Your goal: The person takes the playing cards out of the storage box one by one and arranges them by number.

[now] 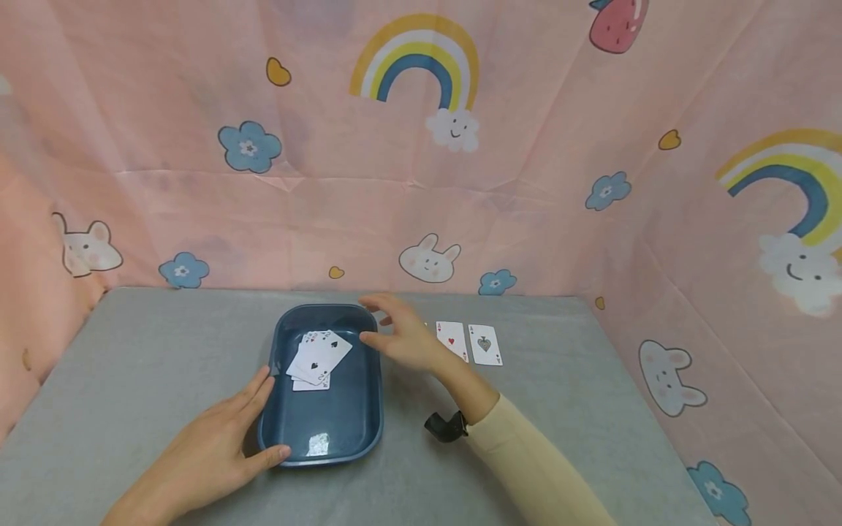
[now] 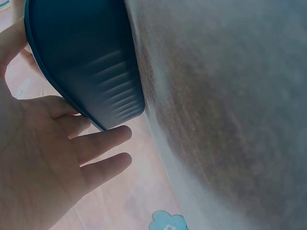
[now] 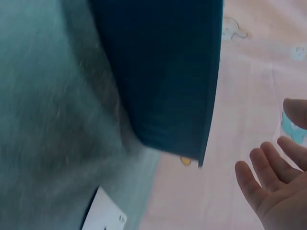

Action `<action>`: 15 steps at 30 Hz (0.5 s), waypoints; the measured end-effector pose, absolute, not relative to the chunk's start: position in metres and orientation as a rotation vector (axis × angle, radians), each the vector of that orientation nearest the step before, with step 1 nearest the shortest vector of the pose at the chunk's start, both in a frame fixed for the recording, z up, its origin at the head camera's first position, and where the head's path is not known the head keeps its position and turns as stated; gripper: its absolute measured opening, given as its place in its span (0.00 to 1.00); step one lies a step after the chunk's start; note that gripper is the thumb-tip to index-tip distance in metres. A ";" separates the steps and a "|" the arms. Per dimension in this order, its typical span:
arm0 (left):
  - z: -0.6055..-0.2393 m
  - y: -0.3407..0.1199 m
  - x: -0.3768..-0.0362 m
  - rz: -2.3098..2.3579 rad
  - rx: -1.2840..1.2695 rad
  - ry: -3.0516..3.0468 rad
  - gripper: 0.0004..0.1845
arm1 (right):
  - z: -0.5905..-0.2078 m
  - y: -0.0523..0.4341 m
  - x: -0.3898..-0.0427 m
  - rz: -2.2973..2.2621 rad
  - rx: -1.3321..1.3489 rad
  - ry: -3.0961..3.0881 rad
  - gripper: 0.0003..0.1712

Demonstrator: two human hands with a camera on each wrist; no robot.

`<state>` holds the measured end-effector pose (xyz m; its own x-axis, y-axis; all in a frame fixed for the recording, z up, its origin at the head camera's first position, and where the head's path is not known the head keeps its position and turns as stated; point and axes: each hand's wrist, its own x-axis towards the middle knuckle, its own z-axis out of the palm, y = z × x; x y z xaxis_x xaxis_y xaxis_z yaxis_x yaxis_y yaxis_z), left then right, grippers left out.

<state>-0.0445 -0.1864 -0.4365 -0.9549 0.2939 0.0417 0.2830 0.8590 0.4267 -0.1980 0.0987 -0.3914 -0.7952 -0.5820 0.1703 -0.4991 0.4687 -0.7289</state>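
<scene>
A dark blue rectangular tray stands on the table, with several playing cards in an overlapping pile inside it; the top one shows black spades. My left hand rests against the tray's left side, fingers fairly straight along the wall and thumb at the near-left rim. In the left wrist view its fingers extend past the tray's edge. At the far right rim hovers my right hand, fingers spread and relaxed, holding nothing. The right wrist view shows that hand apart from the tray wall.
Right of the tray lie an ace of hearts and an ace of spades, face up. Another card's edge peeks out behind the right hand. Grey cloth covers the table. Pink printed fabric hangs behind and at both sides.
</scene>
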 end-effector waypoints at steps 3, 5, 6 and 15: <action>-0.436 -0.186 -0.045 0.677 0.465 3.001 0.59 | -0.392 0.088 -0.195 -1.263 -0.921 2.598 0.32; -0.436 -0.186 -0.045 0.672 0.465 2.999 0.60 | -0.393 0.080 -0.193 -1.277 -0.900 2.596 0.32; -0.436 -0.186 -0.045 0.674 0.466 3.000 0.60 | -0.394 0.076 -0.192 -1.283 -0.891 2.597 0.33; -0.436 -0.186 -0.046 0.669 0.469 2.998 0.59 | -0.410 0.046 -0.190 -1.257 -0.866 2.601 0.34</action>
